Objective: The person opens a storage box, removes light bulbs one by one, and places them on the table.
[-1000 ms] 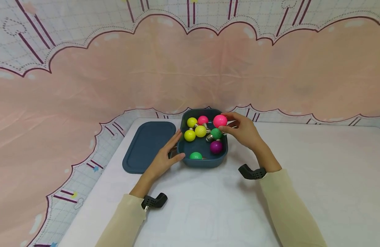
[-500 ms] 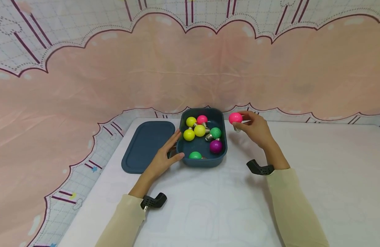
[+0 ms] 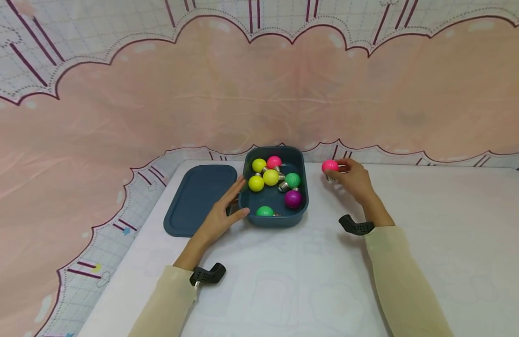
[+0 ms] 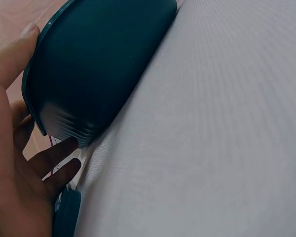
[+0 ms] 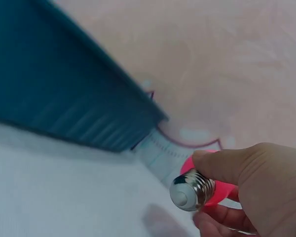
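My right hand [image 3: 355, 180] pinches a pink light bulb [image 3: 329, 165] low over the table, just right of the dark blue box [image 3: 274, 222]. In the right wrist view the bulb's silver screw base [image 5: 192, 190] points toward the camera, with the thumb against it. My left hand [image 3: 219, 217] rests against the box's left side, fingers spread; its thumb [image 4: 27, 47] lies at the rim in the left wrist view. Inside the box are several bulbs: yellow ones [image 3: 270, 177], a pink one [image 3: 274, 162], green ones [image 3: 292, 179] and a purple one [image 3: 293, 199].
A flat dark blue lid [image 3: 196, 196] lies on the white table [image 3: 310, 281] left of the box, partly behind my left hand. A peach and white patterned cloth [image 3: 259, 93] hangs close behind the table's far edge.
My right hand has carried the pink bulb out from over the box's right rim, to the right and then down toward the table. The left hand stays at the box.
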Demonstrator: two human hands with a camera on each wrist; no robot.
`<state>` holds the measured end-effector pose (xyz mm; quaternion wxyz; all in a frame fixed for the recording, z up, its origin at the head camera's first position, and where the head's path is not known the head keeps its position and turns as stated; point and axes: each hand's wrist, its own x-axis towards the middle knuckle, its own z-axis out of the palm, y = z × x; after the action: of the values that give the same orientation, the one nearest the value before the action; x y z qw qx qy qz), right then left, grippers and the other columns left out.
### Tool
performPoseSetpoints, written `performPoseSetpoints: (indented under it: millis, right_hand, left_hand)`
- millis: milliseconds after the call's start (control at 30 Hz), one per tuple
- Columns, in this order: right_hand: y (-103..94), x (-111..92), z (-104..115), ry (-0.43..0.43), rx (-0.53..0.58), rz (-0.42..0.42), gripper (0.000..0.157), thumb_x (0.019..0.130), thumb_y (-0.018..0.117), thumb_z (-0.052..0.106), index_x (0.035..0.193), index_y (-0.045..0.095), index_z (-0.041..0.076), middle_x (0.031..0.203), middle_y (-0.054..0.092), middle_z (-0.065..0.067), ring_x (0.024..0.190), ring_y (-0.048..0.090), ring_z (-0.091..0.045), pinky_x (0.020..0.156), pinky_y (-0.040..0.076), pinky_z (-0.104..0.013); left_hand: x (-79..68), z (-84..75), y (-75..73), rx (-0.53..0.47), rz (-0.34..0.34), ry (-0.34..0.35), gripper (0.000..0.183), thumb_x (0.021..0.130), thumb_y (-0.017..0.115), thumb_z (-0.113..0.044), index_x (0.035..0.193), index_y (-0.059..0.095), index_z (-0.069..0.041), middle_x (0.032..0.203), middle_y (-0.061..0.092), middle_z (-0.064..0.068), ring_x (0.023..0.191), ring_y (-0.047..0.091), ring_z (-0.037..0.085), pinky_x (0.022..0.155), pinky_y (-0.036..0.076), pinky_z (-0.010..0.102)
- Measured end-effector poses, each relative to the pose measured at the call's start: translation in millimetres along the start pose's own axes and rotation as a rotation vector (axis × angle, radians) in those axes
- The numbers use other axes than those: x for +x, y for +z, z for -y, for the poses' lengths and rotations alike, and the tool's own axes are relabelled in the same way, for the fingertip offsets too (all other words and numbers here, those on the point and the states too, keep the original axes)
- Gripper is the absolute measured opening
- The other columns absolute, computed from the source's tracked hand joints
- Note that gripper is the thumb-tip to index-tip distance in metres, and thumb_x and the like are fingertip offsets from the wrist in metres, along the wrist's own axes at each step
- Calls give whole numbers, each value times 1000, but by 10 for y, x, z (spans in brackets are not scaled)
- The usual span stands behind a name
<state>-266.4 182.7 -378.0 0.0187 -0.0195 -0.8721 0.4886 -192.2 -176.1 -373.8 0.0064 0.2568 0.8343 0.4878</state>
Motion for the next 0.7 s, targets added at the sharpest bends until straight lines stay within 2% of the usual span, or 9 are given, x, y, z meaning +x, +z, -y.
performPoseSetpoints:
  millis: [200,400,700]
  right_hand:
    - [72,40,-92,71,-50,-11,59,91,63,33,135,45,-2,125,53,-24,109,52,-36,89,48,-44]
    - [132,54,-126,59,-81,-42,57,91,62,33,132,46,-3,124,54,-23,112,50,-36,95,44,-47]
    - [125,56,-147,38,-135,-37,59,94,59,34,133,43,-6,124,52,-26,111,49,-38,96,43,-48]
  left_hand:
    - [-10,-10,-9,6,-4,-7,71,93,62,-13,153,23,-9,159,12,7,140,25,29,109,29,47]
    - [-9,-26,-11,-4,-6,-20,71,93,62,-13,152,23,-8,159,12,7,141,22,28,109,28,48]
    - [2,-23,0,-12,-2,-12,71,93,62,-12,152,22,-7,159,12,7,142,22,27,109,28,48]
